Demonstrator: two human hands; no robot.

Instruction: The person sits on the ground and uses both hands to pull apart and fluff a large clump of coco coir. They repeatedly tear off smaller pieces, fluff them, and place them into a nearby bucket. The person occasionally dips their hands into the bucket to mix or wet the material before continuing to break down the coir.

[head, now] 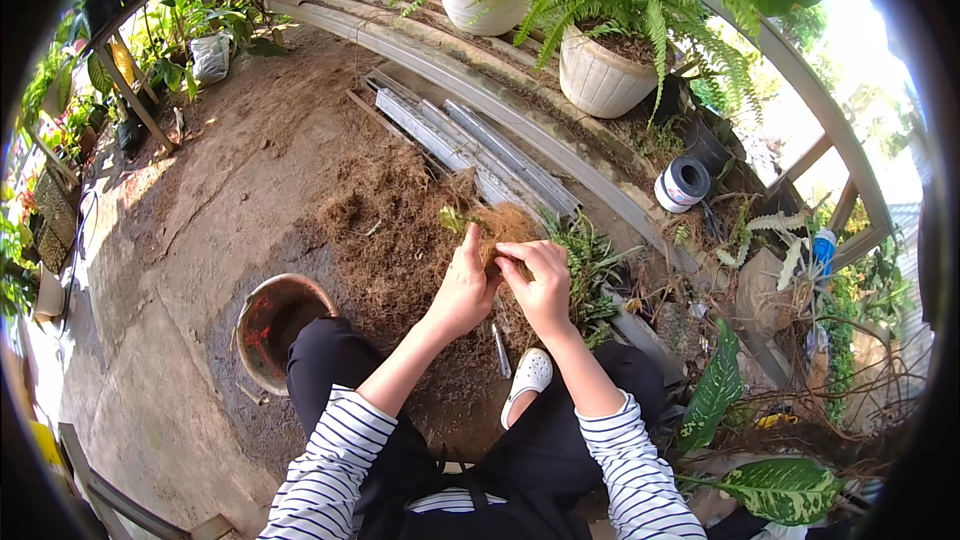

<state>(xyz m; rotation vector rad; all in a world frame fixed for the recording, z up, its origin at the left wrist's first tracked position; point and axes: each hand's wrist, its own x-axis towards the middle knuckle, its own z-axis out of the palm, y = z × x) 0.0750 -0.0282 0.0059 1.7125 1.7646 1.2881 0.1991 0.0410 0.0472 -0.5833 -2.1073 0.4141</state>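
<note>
Brown coconut fibre (pixel 511 223) with a small green plant (pixel 452 219) at its left side is held up between my hands. My left hand (pixel 466 286) grips the clump with its thumb or a finger raised along it. The fingertips of my right hand (pixel 536 277) pinch strands at the near side of the fibre. Below and to the left, a loose heap of brown fibre and soil (pixel 382 240) covers the concrete. Cut green plants (pixel 589 270) lie just right of my right hand. A slim metal tool (pixel 501 351) rests on the ground near my shoe.
A round clay-coloured pot (pixel 281 334) stands by my left knee. Metal channels (pixel 465 150) lie beyond the heap. Potted ferns in white pots (pixel 606 75) stand on a ledge, with a roll of material (pixel 682 184) to their right. Roots and leafy plants (pixel 712 390) crowd the right side.
</note>
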